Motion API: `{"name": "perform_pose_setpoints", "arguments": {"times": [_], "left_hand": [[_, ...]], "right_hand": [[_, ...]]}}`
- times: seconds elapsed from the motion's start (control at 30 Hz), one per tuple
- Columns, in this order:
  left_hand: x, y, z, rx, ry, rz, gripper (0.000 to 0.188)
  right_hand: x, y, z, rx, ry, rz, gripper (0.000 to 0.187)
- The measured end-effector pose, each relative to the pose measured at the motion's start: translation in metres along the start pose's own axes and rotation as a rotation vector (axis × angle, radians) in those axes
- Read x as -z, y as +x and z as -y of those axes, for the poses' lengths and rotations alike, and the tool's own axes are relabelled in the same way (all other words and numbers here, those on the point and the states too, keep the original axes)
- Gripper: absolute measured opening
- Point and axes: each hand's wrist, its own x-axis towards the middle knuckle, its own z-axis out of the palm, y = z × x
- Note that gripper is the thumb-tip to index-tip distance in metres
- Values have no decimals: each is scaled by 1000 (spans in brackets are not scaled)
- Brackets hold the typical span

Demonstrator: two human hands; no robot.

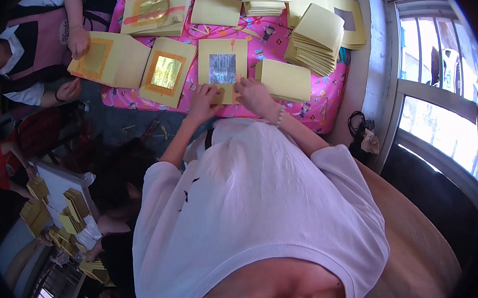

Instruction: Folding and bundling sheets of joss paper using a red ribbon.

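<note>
A yellow joss paper sheet with a silver foil square (223,67) lies before me on the pink patterned tablecloth (321,96). At its near left corner, my left hand (203,103) has its fingers curled on the paper. My right hand (256,97) pinches the near right edge, a beaded bracelet round its wrist. The near edge is partly covered by my fingers. To the left lies a sheet with a gold foil square (167,71) in an orange border. Just right of my right hand rests a folded yellow paper bundle (285,80).
Tall stacks of folded yellow paper (317,38) stand at the far right. Across the table's left corner, another person's hand (79,43) holds a gold-foil sheet (108,58). Other people work at a white table (58,184) at lower left. A barred window (437,52) is at right.
</note>
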Motion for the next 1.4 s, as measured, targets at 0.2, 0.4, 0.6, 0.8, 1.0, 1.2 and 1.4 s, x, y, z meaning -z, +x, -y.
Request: {"name": "perform_pose_setpoints", "arguments": {"times": [0.2,0.4,0.6,0.8,1.0,1.2,1.4], "left_hand": [[-6,-1,-1,-5,89,0,45],[-7,4,15,-34,-9,24,39],[-3,16,33,-33,-239,138,18],[-3,19,34,-10,-302,180,16],[-4,28,41,-31,-351,219,17],[-4,32,43,74,-336,297,19],[-6,33,49,159,-395,340,23]], "right_hand": [[-46,14,6,54,-313,162,34],[-55,17,-1,76,-289,195,34],[-34,29,-10,91,-183,392,23],[-35,29,-13,97,-205,424,25],[-40,35,-23,31,-78,451,15],[-38,49,-33,103,-1,496,16],[-32,59,-37,136,59,549,15]]}}
